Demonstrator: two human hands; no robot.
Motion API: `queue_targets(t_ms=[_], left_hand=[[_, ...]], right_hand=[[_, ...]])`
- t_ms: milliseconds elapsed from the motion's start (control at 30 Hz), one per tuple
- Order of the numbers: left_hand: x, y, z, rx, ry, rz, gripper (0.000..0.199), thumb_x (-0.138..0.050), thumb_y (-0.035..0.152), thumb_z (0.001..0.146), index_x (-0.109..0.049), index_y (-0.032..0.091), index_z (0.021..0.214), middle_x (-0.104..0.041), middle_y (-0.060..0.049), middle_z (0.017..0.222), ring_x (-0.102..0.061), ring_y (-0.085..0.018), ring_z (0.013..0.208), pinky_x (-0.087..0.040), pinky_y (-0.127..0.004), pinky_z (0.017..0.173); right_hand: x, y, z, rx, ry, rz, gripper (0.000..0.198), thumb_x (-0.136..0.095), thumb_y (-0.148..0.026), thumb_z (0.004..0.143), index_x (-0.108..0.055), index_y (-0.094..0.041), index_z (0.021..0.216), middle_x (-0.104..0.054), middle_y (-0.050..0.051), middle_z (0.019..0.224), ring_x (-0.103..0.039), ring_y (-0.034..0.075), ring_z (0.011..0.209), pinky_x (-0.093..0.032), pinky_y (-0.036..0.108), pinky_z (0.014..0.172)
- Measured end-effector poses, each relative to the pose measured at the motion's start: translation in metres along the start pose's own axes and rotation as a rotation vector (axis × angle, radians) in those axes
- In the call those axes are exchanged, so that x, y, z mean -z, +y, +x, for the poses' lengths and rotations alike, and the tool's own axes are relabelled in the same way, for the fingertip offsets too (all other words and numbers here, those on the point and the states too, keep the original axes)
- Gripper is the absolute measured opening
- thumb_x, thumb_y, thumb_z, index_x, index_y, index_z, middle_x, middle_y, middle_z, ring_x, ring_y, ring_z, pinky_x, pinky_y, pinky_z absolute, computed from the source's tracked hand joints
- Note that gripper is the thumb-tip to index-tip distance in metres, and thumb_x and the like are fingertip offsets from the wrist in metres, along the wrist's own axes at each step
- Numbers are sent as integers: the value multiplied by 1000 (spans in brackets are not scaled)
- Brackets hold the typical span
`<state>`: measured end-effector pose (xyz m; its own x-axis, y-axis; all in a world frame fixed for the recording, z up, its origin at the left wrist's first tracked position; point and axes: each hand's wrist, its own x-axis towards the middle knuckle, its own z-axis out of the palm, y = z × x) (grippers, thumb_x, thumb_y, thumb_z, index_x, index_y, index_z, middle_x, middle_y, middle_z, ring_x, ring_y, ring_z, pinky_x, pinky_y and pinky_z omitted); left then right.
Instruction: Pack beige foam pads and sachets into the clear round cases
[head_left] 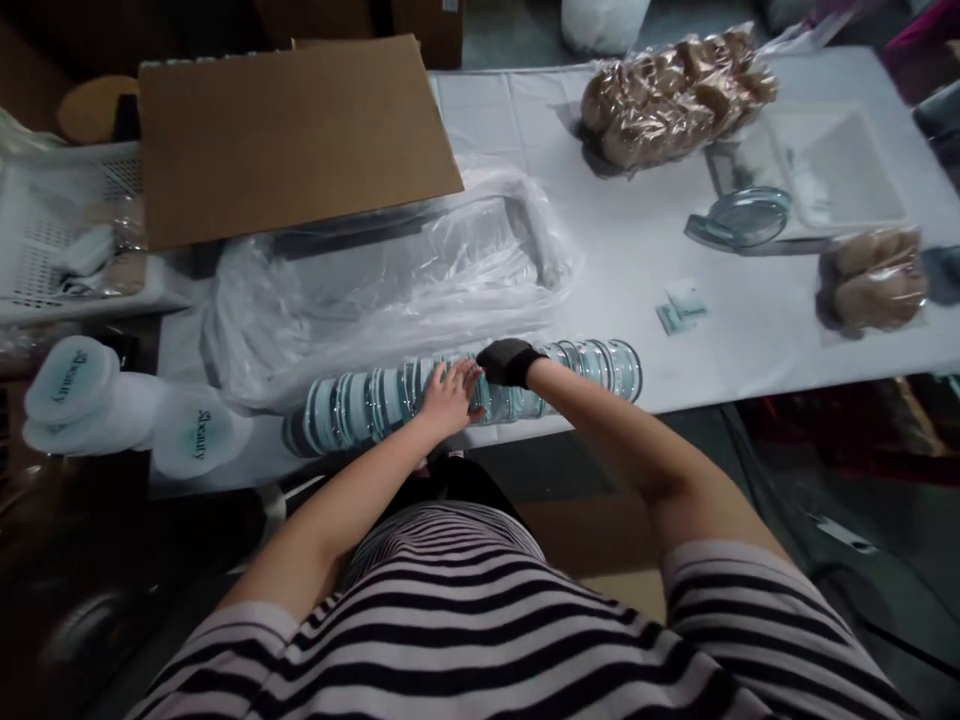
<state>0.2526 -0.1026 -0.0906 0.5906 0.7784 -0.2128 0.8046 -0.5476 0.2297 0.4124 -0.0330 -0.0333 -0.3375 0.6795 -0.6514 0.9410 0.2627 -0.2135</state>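
A long row of clear, teal-tinted round plastic cases stands on edge along the table's near side. My left hand, bare, rests on the middle of the row with its fingers stretched out and apart. Right beside it, my right hand, in a dark glove, reaches down onto the same row. Its fingers are mostly hidden, so their grip cannot be made out. Another clear teal case lies by the white tray at the right.
A crumpled clear plastic bag lies behind the row, beneath a brown cardboard sheet. Round pads printed "beauty" sit at the left, near a white basket. Wrapped brown bundles, small cards and a white tray occupy the right.
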Motion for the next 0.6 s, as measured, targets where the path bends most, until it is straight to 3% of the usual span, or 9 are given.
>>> queue_targets(t_ms=[67,133,233,333,433,533,567,600], left_hand=[[2,2,0,15,0,-16,70,-51,49,89,-38,15,149,-34,-13,157,-27,-30,146,-15,-52,121],[4,3,0,15,-6,-25,71,-52,51,89,-38,16,149,-34,-12,157,-26,-30,147,-15,-52,121],[6,2,-2,13,-19,-24,73,-54,53,88,-38,16,148,-33,-13,158,-25,-29,147,-16,-52,121],[9,1,-5,32,-25,-14,73,-56,52,87,-38,14,148,-33,-14,157,-24,-30,148,-15,-52,122],[13,8,0,43,-8,-4,76,-57,53,86,-38,12,147,-30,-15,159,-17,-31,150,-10,-55,122],[13,24,17,-19,16,-8,83,-56,58,85,-33,11,151,-25,-16,160,-14,-32,151,-8,-55,122],[11,29,23,-33,11,-6,84,-55,58,86,-31,11,151,-25,-16,160,-15,-32,150,-9,-55,121],[10,34,30,-40,1,0,82,-53,57,87,-31,11,152,-27,-17,160,-18,-32,150,-11,-55,121]], right_hand=[[-36,0,-32,17,27,-8,31,-54,-27,92,-69,-17,116,-71,16,113,-65,27,109,-47,36,92],[-78,-2,-57,-52,49,0,35,-43,-31,97,-66,-20,121,-73,16,107,-69,27,100,-50,35,85],[-131,-11,-73,-112,29,14,40,-37,-32,100,-65,-19,125,-73,16,107,-70,26,96,-51,29,77],[-150,-13,-75,-154,48,56,37,-40,-34,99,-67,-24,123,-73,11,111,-70,23,97,-50,25,75],[-124,7,-73,-216,188,83,40,-36,-39,101,-71,-24,113,-73,11,106,-70,22,95,-50,27,76],[-64,41,-57,-299,324,55,44,-30,-34,102,-66,-18,122,-70,16,115,-67,25,105,-50,31,83],[-43,50,-45,-276,276,15,41,-35,-33,100,-64,-17,126,-67,18,121,-65,26,109,-50,33,85],[-22,57,-31,-234,143,-27,39,-42,-32,98,-65,-14,124,-67,19,121,-65,27,109,-50,34,87]])
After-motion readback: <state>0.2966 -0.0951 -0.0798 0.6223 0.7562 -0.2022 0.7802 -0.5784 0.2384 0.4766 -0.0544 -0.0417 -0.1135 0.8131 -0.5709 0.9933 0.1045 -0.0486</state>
